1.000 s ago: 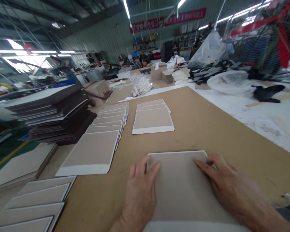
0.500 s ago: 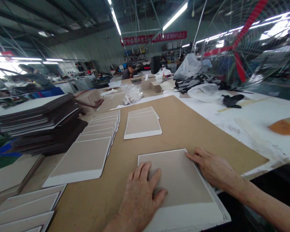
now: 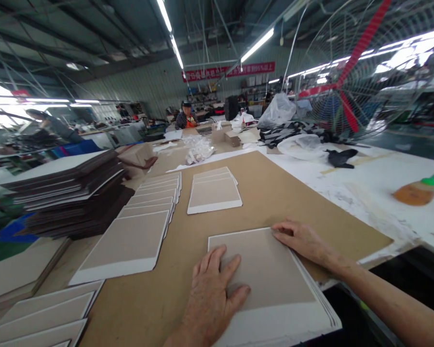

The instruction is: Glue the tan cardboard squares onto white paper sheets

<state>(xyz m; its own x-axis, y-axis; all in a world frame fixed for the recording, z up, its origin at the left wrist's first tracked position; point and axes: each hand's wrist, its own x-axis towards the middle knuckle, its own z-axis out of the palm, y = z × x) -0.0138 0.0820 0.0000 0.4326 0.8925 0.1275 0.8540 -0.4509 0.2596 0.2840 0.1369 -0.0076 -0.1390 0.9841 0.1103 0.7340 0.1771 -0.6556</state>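
A stack of grey-brown boards with white edges (image 3: 271, 274) lies at the near edge of the brown table sheet (image 3: 285, 193). My left hand (image 3: 211, 294) rests flat on the stack's near left part, fingers spread. Over at the stack's far right corner, my right hand (image 3: 302, 239) touches the edge with its fingers curled. Neither hand holds a board off the table.
More boards lie fanned in a row (image 3: 144, 212) to the left and in a small pile (image 3: 213, 193) ahead. Dark sheets (image 3: 65, 193) are stacked at far left. A brush with a green handle (image 3: 417, 192) lies on the white table right. A big fan (image 3: 350, 67) stands behind. A person sits far back.
The view has turned right and lifted. My left hand has slid further onto the stack and flattened. My right hand has drawn back to the far right corner.
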